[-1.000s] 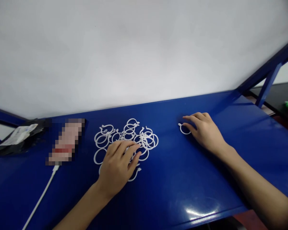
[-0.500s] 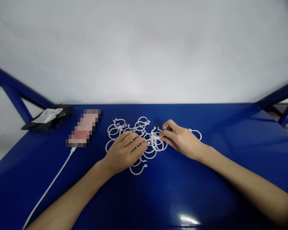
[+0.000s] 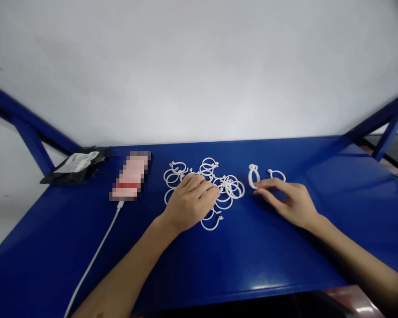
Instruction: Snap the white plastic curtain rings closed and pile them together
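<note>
At the far left of the blue surface (image 3: 258,247) lies a black packet (image 3: 75,164) with a white label. Just right of it is a blurred-out flat object (image 3: 130,181), with a white cable (image 3: 96,254) running from its near end toward the front edge.

Next comes the pile of white rings (image 3: 215,185), tangled and overlapping near the back of the surface. The left hand (image 3: 191,204) rests flat on the near side of the pile, fingers spread and loosely curved over several rings; it pins them down but its grip is not closed around any one of them.

Right of the pile, clear of it, a single ring (image 3: 253,176) stands tipped on edge, and another ring (image 3: 276,174) lies flat just beside it. The right hand (image 3: 290,201) points its fingertips at the tipped ring, thumb and forefinger slightly apart, touching or almost touching its lower edge; the grip is open, with nothing held.

Judging by this layout, pulling rings free goes best with the left hand weighing down the heap, so only one comes away, and with the separated rings kept apart so they do not hook together again.
</note>
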A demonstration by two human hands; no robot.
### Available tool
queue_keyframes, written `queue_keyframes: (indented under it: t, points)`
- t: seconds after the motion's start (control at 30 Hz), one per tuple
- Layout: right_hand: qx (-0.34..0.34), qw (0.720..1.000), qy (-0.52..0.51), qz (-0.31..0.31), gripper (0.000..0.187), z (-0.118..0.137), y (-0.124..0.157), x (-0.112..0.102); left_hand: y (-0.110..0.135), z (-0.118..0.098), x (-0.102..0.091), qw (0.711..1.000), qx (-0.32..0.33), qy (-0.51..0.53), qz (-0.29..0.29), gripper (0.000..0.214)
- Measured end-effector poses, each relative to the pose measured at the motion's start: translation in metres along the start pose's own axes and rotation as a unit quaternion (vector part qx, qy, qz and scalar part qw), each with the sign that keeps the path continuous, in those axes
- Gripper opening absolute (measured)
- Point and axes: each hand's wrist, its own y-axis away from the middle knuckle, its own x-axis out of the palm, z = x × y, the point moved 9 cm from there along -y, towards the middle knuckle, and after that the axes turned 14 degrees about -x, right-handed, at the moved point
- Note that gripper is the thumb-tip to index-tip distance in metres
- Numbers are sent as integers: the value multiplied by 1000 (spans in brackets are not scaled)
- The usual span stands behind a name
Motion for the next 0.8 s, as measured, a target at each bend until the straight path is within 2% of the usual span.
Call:
queue_keyframes:
  t: [0.13,0.2,0.3,0.4,0.6,0.7,0.8]
  points:
    - [115,981,-41,-150,20,-29,14,-15,3,1,-1,1000,-14,17,4,8]
    - [140,970,-63,-189,22,-41,17,-18,3,1,2,1000,-11,15,7,9]
    - [138,975,-62,-165,22,-46,17,-16,1,-1,9,1000,-2,2,14,9]
    - [114,985,-47,-125,17,-40,16,-11,-2,1,12,1000,-2,-23,15,8]
    - [98,989,-79,-82,11,-31,13,4,-3,3,6,998,-2,-70,-9,7]
    - [86,988,-104,-72,13,-27,11,10,-5,-9,7,996,20,-85,-8,5]
    - [53,993,-97,-50,22,-18,9,15,-9,-29,18,996,39,-80,15,5]
